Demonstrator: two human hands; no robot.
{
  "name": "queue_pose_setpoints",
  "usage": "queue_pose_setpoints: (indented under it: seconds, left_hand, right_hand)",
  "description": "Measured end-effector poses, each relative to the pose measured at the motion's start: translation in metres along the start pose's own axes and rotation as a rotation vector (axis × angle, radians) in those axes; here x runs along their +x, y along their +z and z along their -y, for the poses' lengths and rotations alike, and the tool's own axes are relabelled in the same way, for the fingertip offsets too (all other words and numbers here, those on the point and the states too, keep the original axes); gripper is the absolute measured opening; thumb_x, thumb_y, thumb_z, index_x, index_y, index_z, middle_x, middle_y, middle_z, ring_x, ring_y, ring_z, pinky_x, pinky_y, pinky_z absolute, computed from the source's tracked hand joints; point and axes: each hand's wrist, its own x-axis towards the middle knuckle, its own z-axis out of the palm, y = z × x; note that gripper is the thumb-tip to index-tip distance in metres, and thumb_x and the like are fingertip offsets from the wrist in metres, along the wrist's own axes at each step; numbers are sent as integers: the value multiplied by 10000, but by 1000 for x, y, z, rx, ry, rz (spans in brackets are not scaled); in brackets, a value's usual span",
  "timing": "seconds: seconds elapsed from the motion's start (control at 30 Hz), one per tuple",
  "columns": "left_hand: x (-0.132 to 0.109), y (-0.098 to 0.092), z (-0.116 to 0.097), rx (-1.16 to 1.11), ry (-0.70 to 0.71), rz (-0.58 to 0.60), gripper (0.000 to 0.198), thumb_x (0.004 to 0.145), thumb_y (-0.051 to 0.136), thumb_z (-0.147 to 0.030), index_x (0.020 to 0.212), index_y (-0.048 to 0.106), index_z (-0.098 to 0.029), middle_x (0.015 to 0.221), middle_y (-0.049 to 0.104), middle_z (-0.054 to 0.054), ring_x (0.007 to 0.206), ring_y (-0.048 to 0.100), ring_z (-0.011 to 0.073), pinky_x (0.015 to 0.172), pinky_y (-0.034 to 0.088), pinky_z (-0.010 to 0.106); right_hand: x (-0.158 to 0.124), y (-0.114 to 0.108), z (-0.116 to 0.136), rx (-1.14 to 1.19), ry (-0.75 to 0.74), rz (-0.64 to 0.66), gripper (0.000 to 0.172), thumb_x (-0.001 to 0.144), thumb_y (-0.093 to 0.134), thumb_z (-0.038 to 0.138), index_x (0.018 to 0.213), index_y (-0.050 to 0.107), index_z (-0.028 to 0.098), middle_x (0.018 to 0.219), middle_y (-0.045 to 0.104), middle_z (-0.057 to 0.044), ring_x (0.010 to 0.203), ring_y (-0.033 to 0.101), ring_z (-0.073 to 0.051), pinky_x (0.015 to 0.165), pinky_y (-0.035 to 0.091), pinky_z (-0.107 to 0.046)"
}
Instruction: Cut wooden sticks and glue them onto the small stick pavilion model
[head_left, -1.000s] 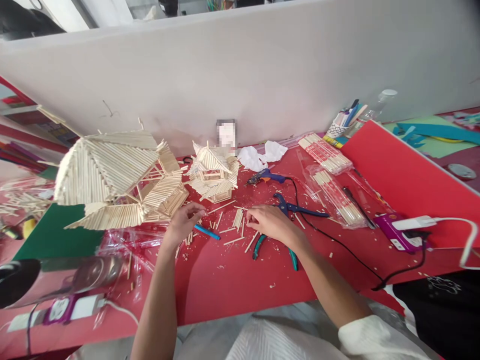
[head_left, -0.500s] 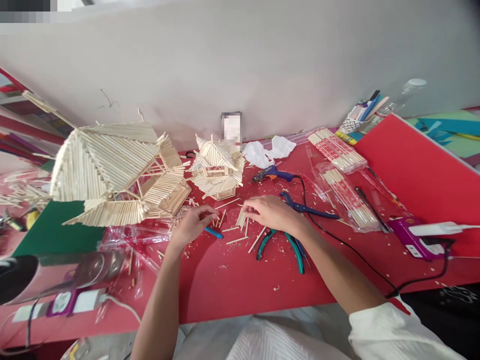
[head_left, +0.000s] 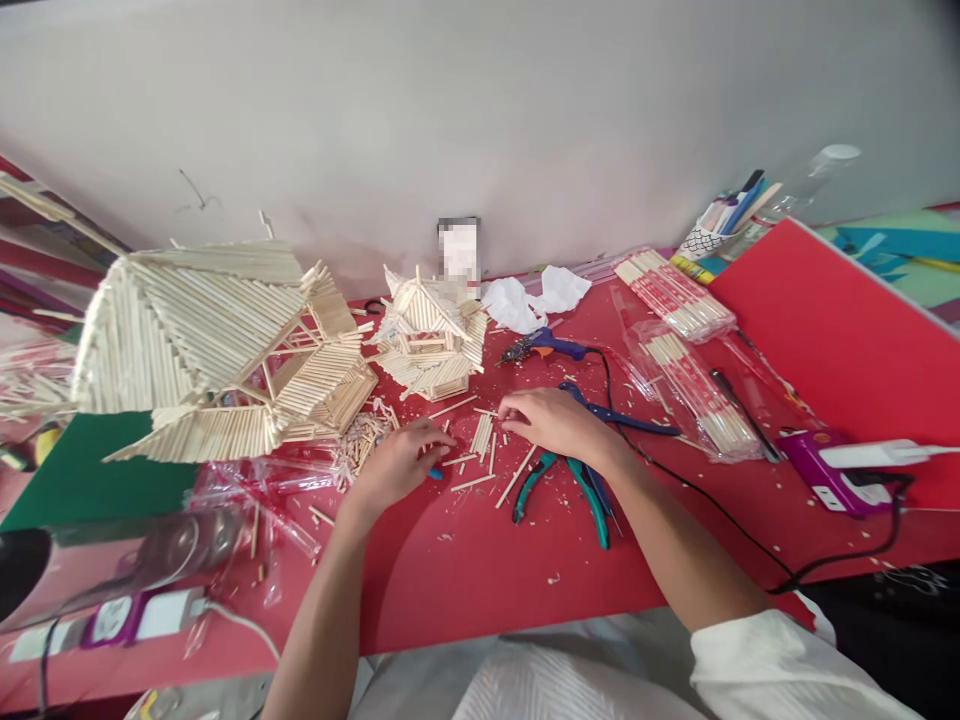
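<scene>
My left hand (head_left: 401, 462) hovers low over the red tabletop, fingers bent and apart, with nothing visible in them. Under its fingertips the end of a blue stick-like object (head_left: 436, 474) shows; the rest is covered. My right hand (head_left: 551, 420) has loosely curved fingers with a gap at the thumb, just right of a small row of short wooden sticks (head_left: 482, 436). More cut sticks (head_left: 472, 482) lie scattered between the hands. Behind them stands a small pavilion model of sticks (head_left: 427, 335). A larger stick-built model (head_left: 195, 330) is at the left.
Green-handled pliers (head_left: 589, 500), a blue-handled cutter (head_left: 630, 420) and a blue glue gun (head_left: 551, 345) lie near my right hand. Bundled sticks in wrappers (head_left: 690, 385) and a purple power socket (head_left: 832, 470) are farther right. Offcuts (head_left: 367, 437) heap beside my left hand.
My right hand has shifted slightly right, off the row of short sticks. My left hand has moved right and covers more of the blue object. The view has turned slightly.
</scene>
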Motion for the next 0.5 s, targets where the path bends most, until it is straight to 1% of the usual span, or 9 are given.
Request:
queue_pose_setpoints:
  seconds: [0.1,0.2,0.3,0.4,0.5]
  left_hand:
    - [-4,-11,4,79,-52,-18,246,925,566,-174,1085,738,-247,1030,693,43,902,674,180,816,492,282]
    - [-4,-16,4,133,-87,55,254,893,608,-169,1100,723,-263,1082,694,36,944,675,193,827,497,285]
    - [-3,-15,0,161,-109,115,226,884,620,-161,1065,716,-258,1086,700,31,958,672,201,833,496,292]
    - [-2,-14,-1,185,-135,112,212,876,622,-144,1039,705,-251,1060,698,30,950,669,201,820,492,292]
    - [-3,-12,2,204,-144,104,181,890,610,-158,1017,701,-250,1032,693,31,915,668,196,788,486,288]
  right_hand:
    - [-5,5,-2,-19,-6,40,52,889,708,242,936,696,225,900,744,-27,801,679,-192,665,387,-261]
    - [-8,12,1,-80,-16,51,93,875,737,270,922,678,215,896,736,-42,792,672,-209,639,370,-271]
    - [-8,15,2,-122,-28,51,89,897,716,283,905,664,211,894,729,-49,793,668,-217,633,359,-278]
    - [-8,13,2,-120,-30,52,78,896,714,272,898,661,215,889,725,-44,775,658,-210,632,352,-275]
    - [-9,10,0,-94,-24,41,73,888,721,259,894,664,215,886,723,-39,771,653,-203,632,349,-270]
